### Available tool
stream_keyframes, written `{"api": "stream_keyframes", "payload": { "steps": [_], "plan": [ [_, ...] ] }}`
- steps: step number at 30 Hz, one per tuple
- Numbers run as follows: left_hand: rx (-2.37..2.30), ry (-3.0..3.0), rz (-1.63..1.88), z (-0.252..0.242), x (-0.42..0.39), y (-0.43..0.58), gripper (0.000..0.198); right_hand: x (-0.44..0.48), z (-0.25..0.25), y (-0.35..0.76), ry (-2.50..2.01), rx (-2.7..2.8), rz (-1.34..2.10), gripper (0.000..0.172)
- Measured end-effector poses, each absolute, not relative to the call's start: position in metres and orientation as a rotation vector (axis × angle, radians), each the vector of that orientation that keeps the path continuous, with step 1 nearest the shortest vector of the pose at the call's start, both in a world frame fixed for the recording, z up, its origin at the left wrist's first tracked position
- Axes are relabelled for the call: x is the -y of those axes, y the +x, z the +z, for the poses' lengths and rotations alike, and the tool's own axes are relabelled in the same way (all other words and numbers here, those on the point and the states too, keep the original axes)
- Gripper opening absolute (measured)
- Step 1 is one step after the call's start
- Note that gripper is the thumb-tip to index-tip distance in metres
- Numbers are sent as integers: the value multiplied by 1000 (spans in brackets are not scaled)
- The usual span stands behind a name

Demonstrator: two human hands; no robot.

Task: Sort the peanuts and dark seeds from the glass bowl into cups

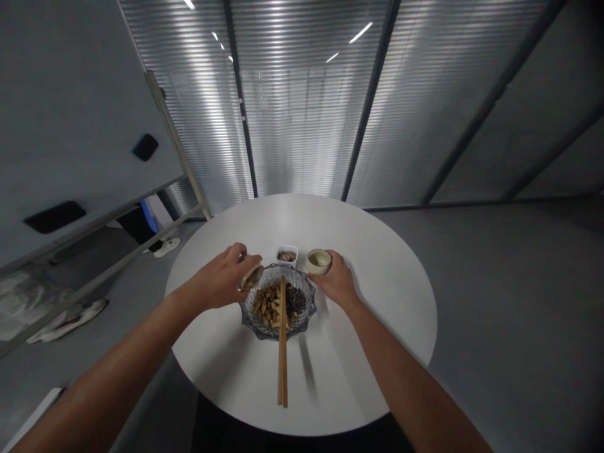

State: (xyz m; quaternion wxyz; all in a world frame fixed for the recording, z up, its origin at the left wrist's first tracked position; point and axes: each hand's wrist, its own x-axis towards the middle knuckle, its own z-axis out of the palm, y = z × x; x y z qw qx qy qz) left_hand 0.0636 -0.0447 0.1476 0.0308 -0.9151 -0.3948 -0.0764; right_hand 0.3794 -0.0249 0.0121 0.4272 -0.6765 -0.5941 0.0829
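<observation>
My left hand (232, 275) grips a small cup (251, 277), tilted with its mouth toward the glass bowl (309, 313), over the bowl's upper left edge. Brown pieces (268, 305) fill the left of the bowl and dark ones (296, 301) the right. A pair of wooden chopsticks (282, 352) lies across the bowl, the ends reaching toward me over the table. My right hand (337, 277) is wrapped round a pale green cup (319, 260), upright beside the bowl's upper right. Behind the bowl sits a small white dish (287, 255) with brown bits in it.
Everything stands on a round white table (387, 296). A whiteboard on a metal frame (177, 141) is at the left, with a person's legs and shoes (167, 245) beyond it. Ribbed glass panels (302, 126) stand behind the table.
</observation>
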Motion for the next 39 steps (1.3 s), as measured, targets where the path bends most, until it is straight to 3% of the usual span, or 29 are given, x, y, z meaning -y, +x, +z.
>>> {"api": "stream_keyframes", "payload": {
  "steps": [10, 21, 26, 31, 39],
  "plan": [
    [917, -2609, -97, 138, 53, 78, 50, 27, 17, 377, -1698, 1509, 208, 76],
    [885, -2613, -147, 140, 58, 83, 53, 25, 13, 378, -1684, 1522, 210, 79],
    [1081, -2723, -381, 132, 48, 75, 57, 25, 12, 378, -1690, 1512, 217, 79],
    [1451, -2845, -643, 125, 24, 65, 76, 24, 10, 378, -1682, 1523, 234, 81],
    [1928, -2521, -597, 108, -19, 70, 69, 24, 5, 377, -1645, 1516, 227, 85]
  ]
}}
